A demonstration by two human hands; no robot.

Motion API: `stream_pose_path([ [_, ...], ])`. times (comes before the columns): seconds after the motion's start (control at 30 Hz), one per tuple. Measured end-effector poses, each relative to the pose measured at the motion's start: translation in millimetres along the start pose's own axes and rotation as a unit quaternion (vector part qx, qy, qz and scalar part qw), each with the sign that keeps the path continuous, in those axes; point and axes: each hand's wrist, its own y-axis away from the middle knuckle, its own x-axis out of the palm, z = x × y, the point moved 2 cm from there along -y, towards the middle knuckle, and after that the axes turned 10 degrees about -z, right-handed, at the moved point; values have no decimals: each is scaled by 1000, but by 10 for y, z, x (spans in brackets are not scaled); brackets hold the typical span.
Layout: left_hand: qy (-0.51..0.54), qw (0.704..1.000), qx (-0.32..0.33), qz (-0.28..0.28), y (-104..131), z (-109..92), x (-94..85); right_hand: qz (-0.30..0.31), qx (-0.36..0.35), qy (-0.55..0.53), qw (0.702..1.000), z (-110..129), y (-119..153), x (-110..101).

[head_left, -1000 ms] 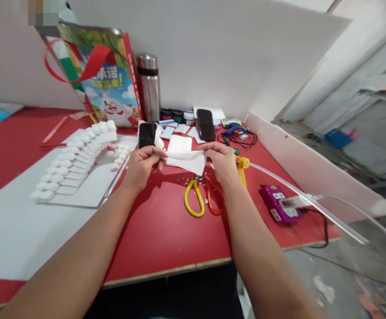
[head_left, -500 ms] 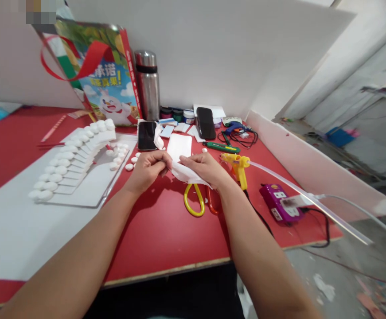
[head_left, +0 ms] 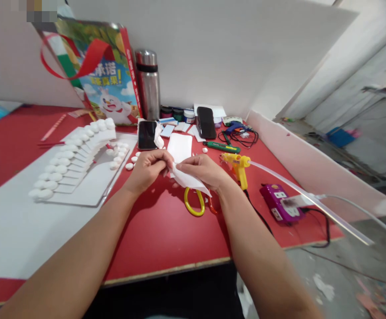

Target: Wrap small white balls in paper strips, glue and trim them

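A thin white tissue-like sheet [head_left: 191,180] is pinched between my two hands above the red table. My left hand [head_left: 153,166] is closed on its left end, fingers curled. My right hand [head_left: 204,170] grips it close by, thumb on top, and the loose part hangs down to the right. Just beyond my hands lies a flat white rectangular piece [head_left: 179,146]. Scissors with yellow and orange handles [head_left: 194,202] lie under the sheet, their blades hidden. Small white rounded pieces [head_left: 129,166] sit left of my left hand.
At left, a fan-like row of white pieces with rounded tips [head_left: 66,161] rests on white board. A yellow glue gun [head_left: 237,164] with a long clear stick lies right, near a purple power strip [head_left: 281,204]. Behind stand a steel flask [head_left: 148,84], a bag [head_left: 109,84] and phones [head_left: 147,135].
My right hand has shifted slightly left, its thumb closer to my left fingers. The sheet has turned, and its free end now hangs as a pointed flap.
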Motion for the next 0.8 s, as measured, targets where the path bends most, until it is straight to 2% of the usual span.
stream_pose_path([
  [0.13,30,998,-45,-11,-16,33,-17,-27,-22,20,999,4,-13,4],
  [0.3,90,989,-114,-24,-23,77,-35,-106,-84,113,984,33,-1,-17],
  [0.43,60,987,-144,-26,-17,73,-2,-105,-105,152,977,19,-16,-40],
  [0.57,39,991,-126,-26,-21,49,21,-103,-89,140,981,11,-33,-70],
  [0.63,37,992,-118,-34,-21,37,17,-82,-50,92,991,16,-20,-56],
  [0.7,37,993,-111,-30,-13,28,15,-29,6,23,999,18,3,-4],
  [0.8,30,994,-102,-4,9,27,27,50,64,-63,995,7,22,92],
])
